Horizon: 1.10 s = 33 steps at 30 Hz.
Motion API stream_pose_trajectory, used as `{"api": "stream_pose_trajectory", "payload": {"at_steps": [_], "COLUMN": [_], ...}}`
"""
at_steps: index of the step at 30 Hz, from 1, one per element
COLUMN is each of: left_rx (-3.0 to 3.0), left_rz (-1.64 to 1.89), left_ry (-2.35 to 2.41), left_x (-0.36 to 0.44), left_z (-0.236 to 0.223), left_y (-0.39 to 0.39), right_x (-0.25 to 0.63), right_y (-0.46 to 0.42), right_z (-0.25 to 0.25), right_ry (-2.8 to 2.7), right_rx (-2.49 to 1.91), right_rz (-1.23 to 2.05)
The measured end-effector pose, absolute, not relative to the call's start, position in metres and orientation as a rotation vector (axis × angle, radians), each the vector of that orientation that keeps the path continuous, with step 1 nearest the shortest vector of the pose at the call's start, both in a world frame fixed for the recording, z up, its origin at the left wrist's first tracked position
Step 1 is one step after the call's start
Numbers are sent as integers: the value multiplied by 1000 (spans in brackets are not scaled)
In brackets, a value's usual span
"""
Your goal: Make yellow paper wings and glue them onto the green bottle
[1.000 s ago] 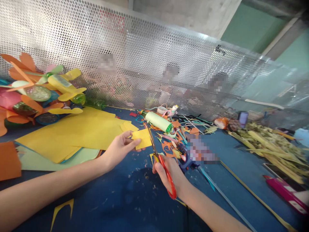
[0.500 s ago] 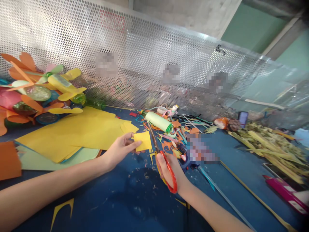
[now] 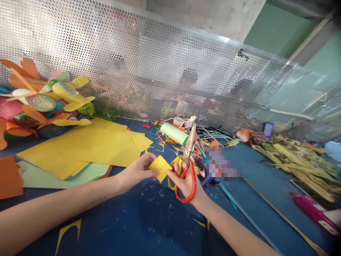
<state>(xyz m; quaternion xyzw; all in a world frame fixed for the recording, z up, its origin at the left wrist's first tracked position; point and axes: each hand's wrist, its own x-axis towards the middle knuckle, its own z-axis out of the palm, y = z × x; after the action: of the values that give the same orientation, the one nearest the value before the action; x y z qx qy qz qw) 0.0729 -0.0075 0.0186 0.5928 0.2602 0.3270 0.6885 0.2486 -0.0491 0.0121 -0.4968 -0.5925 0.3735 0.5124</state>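
Observation:
My left hand (image 3: 142,168) pinches one corner of a small yellow paper square (image 3: 160,168), now turned cornerwise like a diamond. At its opposite corner, the thumb of my right hand (image 3: 188,181) touches the paper. Scissors (image 3: 188,149) with one red and one yellow handle hang on my right hand, their blades closed and pointing up and away. Behind the hands lies a green bottle (image 3: 173,133) wrapped in pale green paper, among cut scraps. Large yellow paper sheets (image 3: 103,142) spread on the blue table beyond my left forearm.
Paper-petalled bottle crafts (image 3: 66,92) pile up at the left. A perforated metal screen (image 3: 160,60) runs along the back, with people behind it. Dry husks (image 3: 298,156), a magenta object (image 3: 314,211) and a long thin stick (image 3: 277,209) lie at the right.
The scissors have swung upright, away from the paper, with their blades now closed. The paper square has turned to a diamond and come slightly nearer; my right thumb now meets its corner.

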Motion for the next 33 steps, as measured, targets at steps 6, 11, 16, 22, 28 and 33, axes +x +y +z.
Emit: {"api": "stream_pose_trajectory", "payload": {"at_steps": [6,11,16,22,28,33], "left_rx": [1625,1915,1829,1766,1634,1511], "left_rz": [696,844,878,699,683,645], "left_ry": [424,678,794,768,742,777], "left_x": [67,67,68,68,70,70], "left_z": [29,23,13,17,23,23], "left_y": [-6,4,11,7,3,2], "right_x": [253,256,257,251,253,251], "right_y": [-43,-40,-39,-47,-45,-45], "right_z": [7,7,5,5,1,4], "right_ry": [-1303,-1318,-1375,-1456,-1440,-1414], "right_rx": [-1147,-1187,-1238,-1121,-1178,-1145], "right_rz": [976,979,860,974,947,959]}}
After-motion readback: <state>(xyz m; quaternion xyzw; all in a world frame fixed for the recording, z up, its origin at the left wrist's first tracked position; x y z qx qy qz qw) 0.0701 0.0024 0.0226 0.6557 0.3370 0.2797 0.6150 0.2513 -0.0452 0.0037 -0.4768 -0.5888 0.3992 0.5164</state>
